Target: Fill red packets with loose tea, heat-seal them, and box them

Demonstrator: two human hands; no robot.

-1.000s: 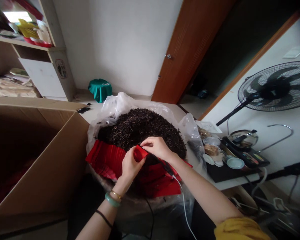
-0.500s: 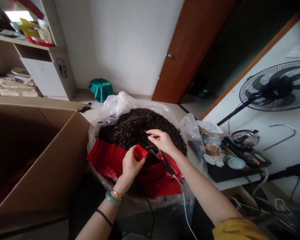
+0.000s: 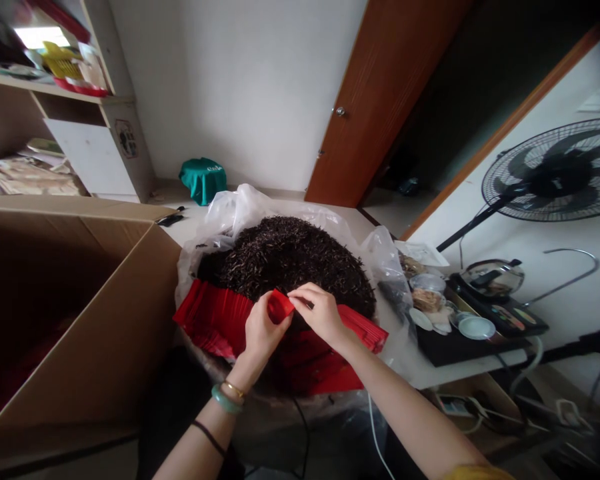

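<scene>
Red bag gripped firmly in the left hand, the right hand pinching its edge, above dark tea leaves.

Live from up here: my one camera rides on my head, facing forward and tipped down, close above my left hand and right hand. It's a wide look, reaching out past them to the wooden door and the standing fan.

An open brown cardboard box stands at left; far off, a green cloth bundle lies beside a brown wooden door; a black standing fan is at right.
</scene>
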